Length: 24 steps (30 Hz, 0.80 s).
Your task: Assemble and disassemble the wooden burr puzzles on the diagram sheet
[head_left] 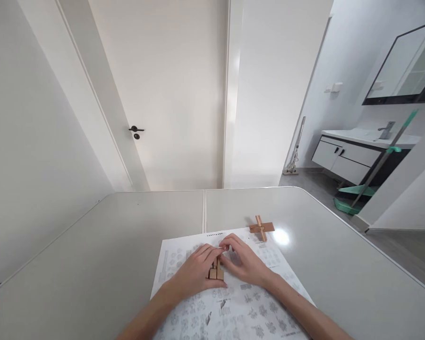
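Observation:
Small wooden puzzle blocks (216, 274) lie together on a printed paper sheet (194, 309). My left hand (198, 267) curls around them from the left, its thumb along the near side and its fingers over the far end. From the right, my right hand (241, 259) bends its fingers at the blocks' far end, fingertips close to those of the left hand. Whether the right fingertips pinch a piece is hidden. A cross-shaped wooden assembly (261, 227) rests past the right hand, at the sheet's far right corner.
The sheet lies on a grey table (92, 264) with a seam (204, 210) running across its far half. Beyond stands a white door (170, 94) with a black handle (136, 129). At right are a washbasin cabinet (350, 156) and a green dustpan (347, 206).

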Motion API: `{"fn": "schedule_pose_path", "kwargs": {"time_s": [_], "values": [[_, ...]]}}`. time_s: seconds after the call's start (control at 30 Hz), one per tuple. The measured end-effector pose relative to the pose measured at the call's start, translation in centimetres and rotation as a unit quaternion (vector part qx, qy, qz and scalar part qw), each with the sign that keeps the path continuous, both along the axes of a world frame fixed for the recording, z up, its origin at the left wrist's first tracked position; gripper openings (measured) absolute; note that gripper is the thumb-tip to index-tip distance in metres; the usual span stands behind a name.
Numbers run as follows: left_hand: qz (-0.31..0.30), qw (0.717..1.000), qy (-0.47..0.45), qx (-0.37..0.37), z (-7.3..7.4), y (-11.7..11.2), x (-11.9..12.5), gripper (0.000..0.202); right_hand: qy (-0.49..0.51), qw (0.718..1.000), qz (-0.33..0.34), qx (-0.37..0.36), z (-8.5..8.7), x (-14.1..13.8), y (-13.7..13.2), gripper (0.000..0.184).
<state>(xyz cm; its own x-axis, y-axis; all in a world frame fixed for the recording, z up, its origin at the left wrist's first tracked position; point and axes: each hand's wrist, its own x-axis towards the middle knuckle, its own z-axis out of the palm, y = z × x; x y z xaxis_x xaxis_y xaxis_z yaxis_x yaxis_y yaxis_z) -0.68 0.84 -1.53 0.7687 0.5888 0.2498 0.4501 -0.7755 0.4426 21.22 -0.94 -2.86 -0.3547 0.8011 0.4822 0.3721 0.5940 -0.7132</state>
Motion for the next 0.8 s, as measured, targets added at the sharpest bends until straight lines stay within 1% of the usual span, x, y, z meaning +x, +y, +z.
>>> {"fn": "schedule_pose_path", "kwargs": {"time_s": [0.07, 0.13, 0.23, 0.3, 0.4, 0.47, 0.53, 0.63, 0.7, 0.8], "values": [[-0.003, 1.0, 0.0, -0.015, 0.5, 0.0, 0.0, 0.069, -0.008, 1.0, 0.017, -0.019, 0.2, 0.0, -0.2, 0.023], [-0.008, 1.0, -0.004, -0.02, 1.1, 0.2, -0.5, 0.073, -0.019, 0.999, 0.021, -0.028, 0.4, 0.2, -0.2, 0.032], [-0.011, 1.0, 0.0, -0.006, 1.9, 1.0, -1.5, 0.08, -0.051, 0.997, 0.03, -0.044, 0.2, 0.4, -0.1, 0.049], [-0.007, 1.0, 0.007, 0.004, 2.2, 1.5, -2.3, 0.081, -0.072, 0.996, 0.034, -0.05, -0.2, 0.4, 0.0, 0.059], [-0.004, 1.0, 0.02, 0.013, 2.3, 2.0, -3.0, 0.069, -0.092, 0.994, 0.039, -0.033, -0.7, 0.3, 0.1, 0.064], [-0.001, 1.0, 0.024, 0.006, 2.4, 2.0, -3.2, 0.061, -0.088, 0.995, 0.041, -0.028, -0.8, 0.2, 0.1, 0.061], [0.009, 1.0, 0.014, -0.008, 2.6, 2.0, -3.1, 0.062, -0.056, 0.997, 0.032, -0.051, -0.5, 0.3, 0.1, 0.054], [0.033, 0.998, -0.028, -0.051, 3.1, 1.8, -2.8, 0.066, 0.033, 0.995, -0.013, -0.096, 0.2, 0.4, 0.0, 0.047], [0.05, 0.993, -0.064, -0.087, 3.2, 1.6, -2.5, 0.067, 0.096, 0.988, -0.035, -0.117, 0.5, 0.5, 0.1, 0.047], [0.073, 0.984, -0.101, -0.127, 3.1, 1.4, -2.2, 0.066, 0.185, 0.968, -0.028, -0.167, 0.5, 0.5, 0.3, 0.053]]}}
